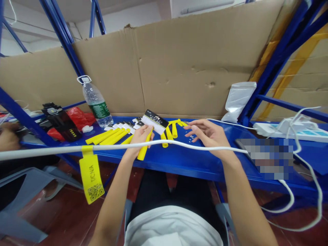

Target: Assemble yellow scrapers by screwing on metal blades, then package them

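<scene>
My left hand (140,136) is closed on a flat yellow strip-like piece (144,150) that hangs below its fingers. A black-and-white printed card (156,122) stands up from the same grip; whether card and yellow piece are joined I cannot tell. My right hand (211,135) hovers over the shelf with fingers apart, near several tiny pale bits (191,138). Between the hands lie several loose yellow pieces (174,131), curled or tube-like at their ends. Left of my left hand, several yellow pieces with cards (112,136) lie in an overlapping row.
Everything lies on a blue shelf (179,164). A water bottle (96,102), a black box-like object (61,121) and a red bag (80,118) stand left. A white cable (205,147) with a yellow tag (91,177) crosses the view. A power strip (304,131) lies right. Another person's hand (10,135) shows far left.
</scene>
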The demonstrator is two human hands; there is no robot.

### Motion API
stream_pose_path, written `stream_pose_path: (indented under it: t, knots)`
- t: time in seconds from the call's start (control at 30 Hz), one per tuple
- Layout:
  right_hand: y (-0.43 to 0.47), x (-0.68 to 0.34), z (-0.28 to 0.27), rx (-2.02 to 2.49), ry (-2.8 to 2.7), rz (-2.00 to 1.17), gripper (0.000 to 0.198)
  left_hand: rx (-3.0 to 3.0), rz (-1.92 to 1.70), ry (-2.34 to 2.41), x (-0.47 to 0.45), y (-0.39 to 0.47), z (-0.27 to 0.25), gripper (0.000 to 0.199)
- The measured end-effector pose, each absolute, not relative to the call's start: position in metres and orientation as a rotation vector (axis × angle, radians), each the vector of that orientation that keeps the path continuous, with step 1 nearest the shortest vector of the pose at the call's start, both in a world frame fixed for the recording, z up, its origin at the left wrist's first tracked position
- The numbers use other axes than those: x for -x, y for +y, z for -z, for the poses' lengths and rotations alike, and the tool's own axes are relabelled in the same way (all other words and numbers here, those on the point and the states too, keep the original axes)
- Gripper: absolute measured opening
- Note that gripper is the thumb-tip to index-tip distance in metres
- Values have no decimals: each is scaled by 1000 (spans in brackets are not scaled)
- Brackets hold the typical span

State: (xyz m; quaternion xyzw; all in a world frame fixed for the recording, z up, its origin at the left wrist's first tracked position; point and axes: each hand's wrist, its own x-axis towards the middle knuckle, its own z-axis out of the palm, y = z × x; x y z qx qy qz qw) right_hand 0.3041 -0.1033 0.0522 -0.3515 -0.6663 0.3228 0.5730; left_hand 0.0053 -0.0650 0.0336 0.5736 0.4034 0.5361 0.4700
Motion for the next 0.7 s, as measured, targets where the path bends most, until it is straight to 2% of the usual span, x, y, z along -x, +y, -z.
stream_pose_path:
  t: [0.13, 0.27, 0.4, 0.53, 0.6, 0.7]
  knots:
    - [-104, -306, -52, 846, -1608, -749, 46, -1595, -1277, 1350, 25, -35, -32, 44]
    - [-108, -314, -56, 921, -1675, -719, 46, -1937, -877, 1780, 44, -16, -36, 42]
    - [-105, -330, -56, 962, -1683, -691, 50, -2033, -735, 1997, 45, -14, -38, 46]
    - [-98, -347, -51, 1017, -1651, -609, 49, -2120, -642, 2257, 35, -19, -41, 25]
    - [-96, -353, -50, 1039, -1636, -575, 47, -2219, -626, 2324, 26, -22, -43, 26]
    - [-92, -357, -48, 1051, -1630, -530, 44, -2342, -719, 2151, 5, -30, -41, 32]
